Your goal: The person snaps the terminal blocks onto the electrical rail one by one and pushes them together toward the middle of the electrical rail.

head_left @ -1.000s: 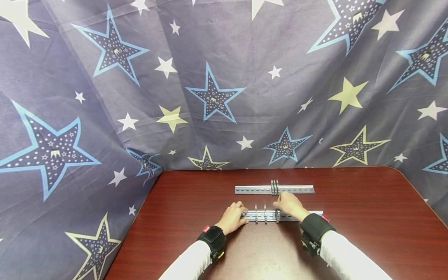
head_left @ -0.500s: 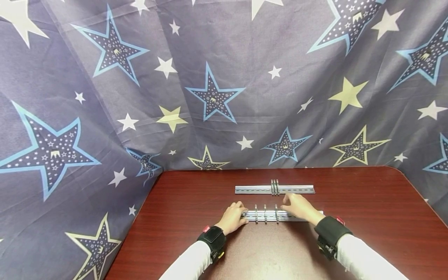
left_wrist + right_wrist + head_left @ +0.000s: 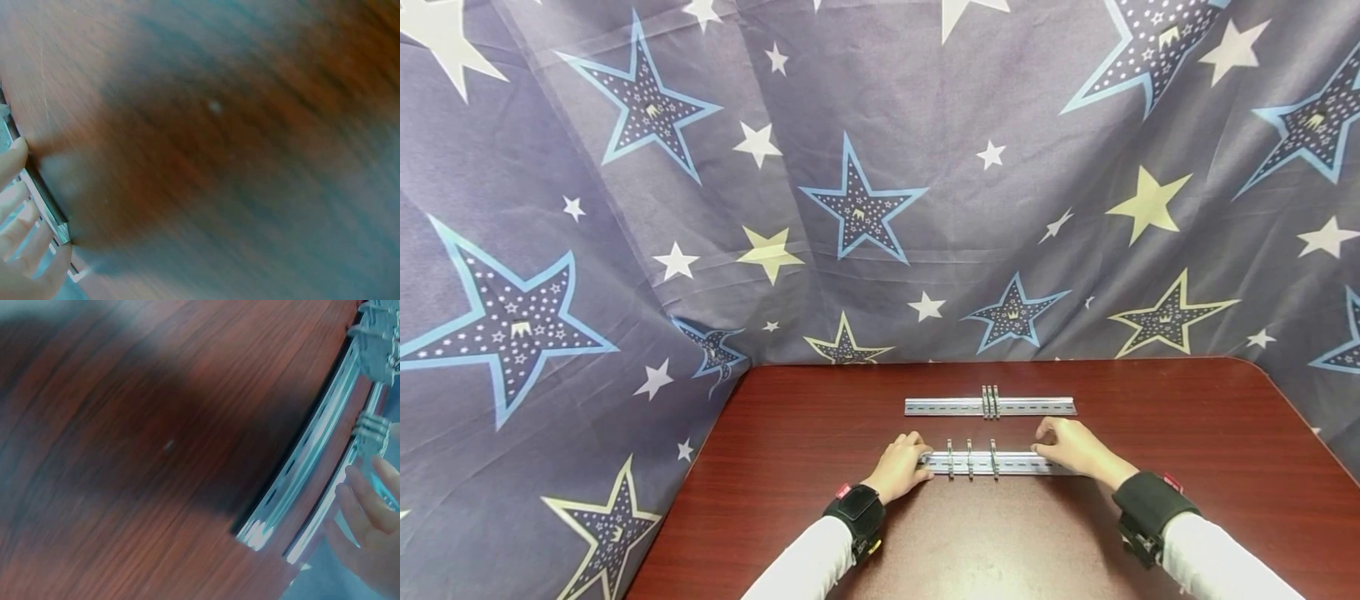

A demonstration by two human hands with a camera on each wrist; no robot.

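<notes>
My left hand grips the left end of the nearer slotted metal DIN rail, thumb on the near side and fingers on the far side. Three narrow grey terminal blocks stand spaced apart across this rail. In the left wrist view, the thumb and fingers lie along the rail's edge. My right hand hovers over the rail's right part with loosely bent fingers and holds nothing. The right wrist view shows those fingers apart from the rail's bare right end.
Parallel behind lies a second DIN rail, bearing three terminal blocks pushed close together at its middle. Both rails lie on a reddish-brown wooden table. A star-patterned grey curtain hangs along the back and left side.
My right hand has let go of the rightmost terminal block on the nearer rail and moved right, away from it. The left hand has stayed at the rail's left end.
</notes>
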